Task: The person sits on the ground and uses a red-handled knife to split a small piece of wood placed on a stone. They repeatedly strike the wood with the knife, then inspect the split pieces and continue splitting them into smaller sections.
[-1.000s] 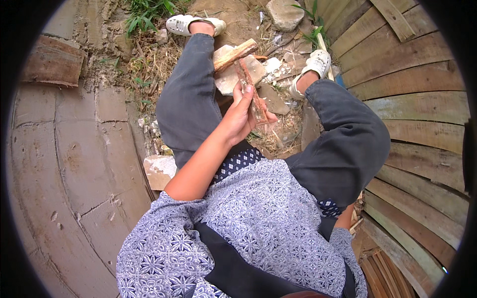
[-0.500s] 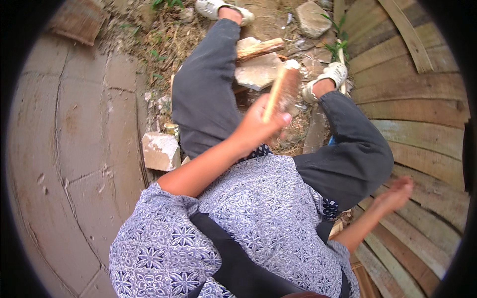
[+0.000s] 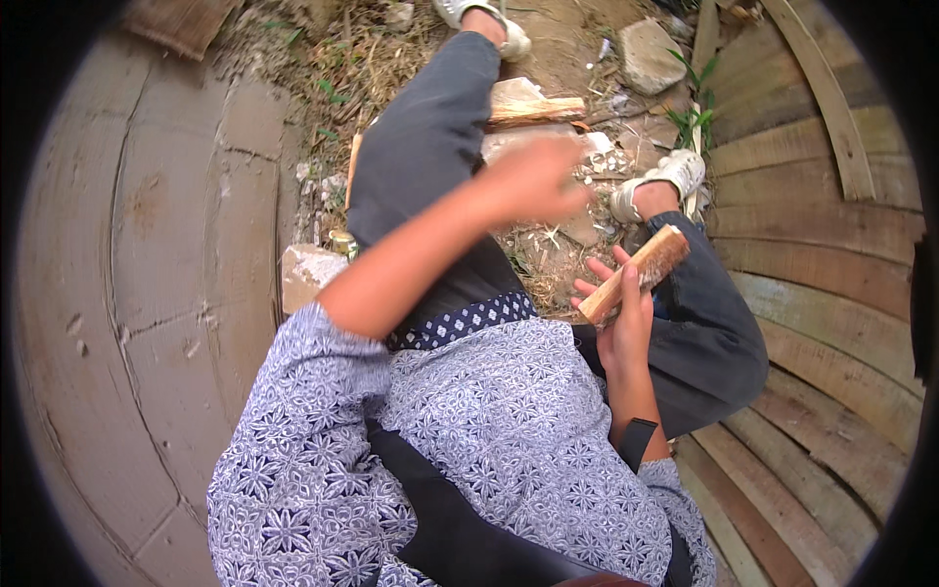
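Note:
A short split piece of firewood (image 3: 641, 272), brown on one side and pale on the cut side, lies tilted across my right hand (image 3: 624, 318). My right thumb presses over it while the other fingers spread out beyond it. Over my lap, my left hand (image 3: 538, 184) is smeared by motion, so its fingers do not show clearly; it is apart from the firewood. Beyond the left hand, another split stick (image 3: 538, 111) rests on a pale flat stone (image 3: 514, 142), which my left arm and hand partly cover.
Weathered planks (image 3: 812, 235) line the right side, with a loose board (image 3: 822, 98) across them. A cracked grey wall or slab (image 3: 176, 274) runs along the left. Near my left knee sits a broken block (image 3: 308, 274). A rock (image 3: 652, 59) and rubble lie between my feet.
The firewood has passed from my left hand to my right hand, which came in from the far right. My left hand now moves separately over my lap.

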Demonstrator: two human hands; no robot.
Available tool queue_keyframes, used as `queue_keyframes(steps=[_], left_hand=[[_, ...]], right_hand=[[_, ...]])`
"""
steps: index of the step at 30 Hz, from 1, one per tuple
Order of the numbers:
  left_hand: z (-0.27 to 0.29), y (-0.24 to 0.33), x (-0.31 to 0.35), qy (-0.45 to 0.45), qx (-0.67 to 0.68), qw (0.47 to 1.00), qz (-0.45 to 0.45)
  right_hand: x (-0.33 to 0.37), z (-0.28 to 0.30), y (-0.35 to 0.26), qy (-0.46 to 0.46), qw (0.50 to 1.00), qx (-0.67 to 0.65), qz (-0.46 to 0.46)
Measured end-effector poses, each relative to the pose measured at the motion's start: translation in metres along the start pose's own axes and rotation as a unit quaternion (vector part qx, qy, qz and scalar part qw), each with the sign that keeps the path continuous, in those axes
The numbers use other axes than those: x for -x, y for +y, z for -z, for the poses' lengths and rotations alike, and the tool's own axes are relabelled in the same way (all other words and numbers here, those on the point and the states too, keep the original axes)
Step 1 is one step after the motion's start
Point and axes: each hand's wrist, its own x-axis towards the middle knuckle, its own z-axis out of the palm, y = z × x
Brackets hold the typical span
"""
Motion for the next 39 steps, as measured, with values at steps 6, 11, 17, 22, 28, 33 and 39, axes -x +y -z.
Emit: queue_keyframes(steps=[6,11,17,22,28,33,39], left_hand=[[-0.034,-0.148,-0.076,-0.103,-0.294,0.927,0.206],[-0.052,-0.14,-0.06,0.067,-0.268,0.958,0.081],[-0.023,-0.075,-0.074,0.207,-0.015,0.978,0.009],[-0.017,-0.03,-0.069,0.08,0.502,0.851,0.131],[0.023,-0.059,-0.057,0.136,0.708,0.69,0.066],[0.042,-0.075,-0.042,0.234,0.64,0.721,0.121],[0.005,-0.036,-0.014,0.112,0.601,0.762,0.215]], right_hand=[[-0.003,0.005,0.013,0.021,0.994,-0.106,0.0],[0.003,0.004,0.009,-0.004,0.994,-0.107,0.029],[0.003,-0.004,0.01,-0.004,0.993,-0.119,0.02],[0.005,0.003,0.011,-0.01,0.991,-0.129,0.032],[0.008,0.005,0.014,0.045,0.989,-0.122,0.069],[0.005,0.005,0.021,0.049,0.989,-0.123,0.068],[0.0,0.0,0.025,0.062,0.989,-0.011,0.135]])
